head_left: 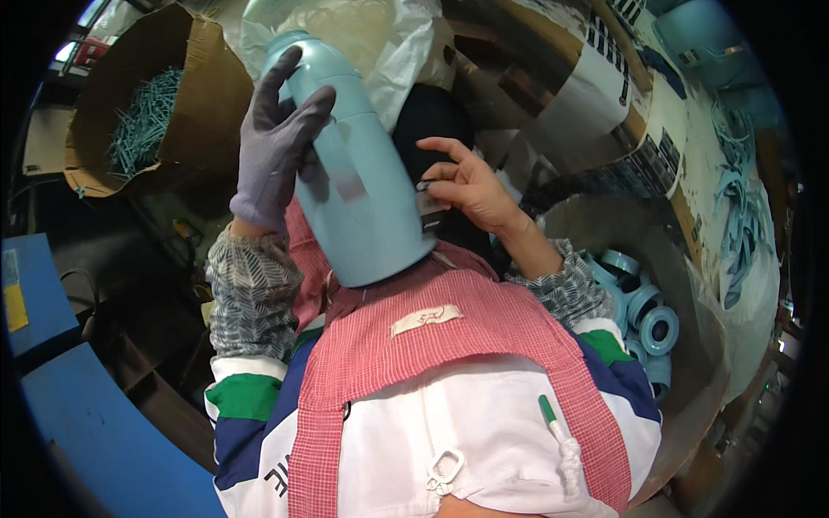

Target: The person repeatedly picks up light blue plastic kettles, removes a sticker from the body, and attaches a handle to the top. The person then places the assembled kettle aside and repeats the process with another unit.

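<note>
A large light-blue flask-shaped plastic bottle leans across my lap, its base against the red checked apron and its narrower neck pointing away. My left hand, in a grey-purple glove, grips its upper left side, fingers near the neck. Just off the bottle's right side is my bare right hand, thumb and forefinger pinched together. A small dark-and-metallic piece shows at those fingertips; its kind is unclear. Below it, a greyish, partly see-through patch with a dark end lies beside the bottle, blurred.
At the far left a cardboard box holds many thin light-blue plastic pieces. On the right, a large bag contains several light-blue ring-shaped parts. A white plastic bag sits beyond the bottle. Blue panels stand at lower left.
</note>
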{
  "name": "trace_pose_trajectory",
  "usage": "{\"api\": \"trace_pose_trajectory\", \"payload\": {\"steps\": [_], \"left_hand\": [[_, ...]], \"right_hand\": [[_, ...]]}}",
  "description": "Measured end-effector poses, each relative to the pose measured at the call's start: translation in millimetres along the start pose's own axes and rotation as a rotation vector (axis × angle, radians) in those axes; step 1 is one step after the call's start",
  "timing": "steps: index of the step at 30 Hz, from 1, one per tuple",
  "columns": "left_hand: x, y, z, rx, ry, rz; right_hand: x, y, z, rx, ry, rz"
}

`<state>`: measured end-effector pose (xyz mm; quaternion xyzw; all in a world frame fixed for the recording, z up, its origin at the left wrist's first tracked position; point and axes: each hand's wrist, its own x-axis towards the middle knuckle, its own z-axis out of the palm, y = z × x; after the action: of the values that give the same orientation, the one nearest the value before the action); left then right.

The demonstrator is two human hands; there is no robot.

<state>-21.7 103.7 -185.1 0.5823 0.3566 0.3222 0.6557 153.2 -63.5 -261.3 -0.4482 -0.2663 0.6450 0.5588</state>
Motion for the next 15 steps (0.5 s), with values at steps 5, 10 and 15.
{"api": "trace_pose_trajectory", "payload": {"steps": [5,10,15], "left_hand": [[19.0,-54.7,19.0,-0.002,-0.033,0.001],[28.5,-53.0,16.0,0.048,-0.108,-0.046],[94.6,-52.7,-28.4,0.452,0.073,0.216]], "right_hand": [[4.2,15.8,21.6,-0.286,-0.086,-0.017],[7.0,20.3,26.4,-0.412,-0.028,0.026],[8.7,16.1,29.9,-0.487,0.044,0.012]]}}
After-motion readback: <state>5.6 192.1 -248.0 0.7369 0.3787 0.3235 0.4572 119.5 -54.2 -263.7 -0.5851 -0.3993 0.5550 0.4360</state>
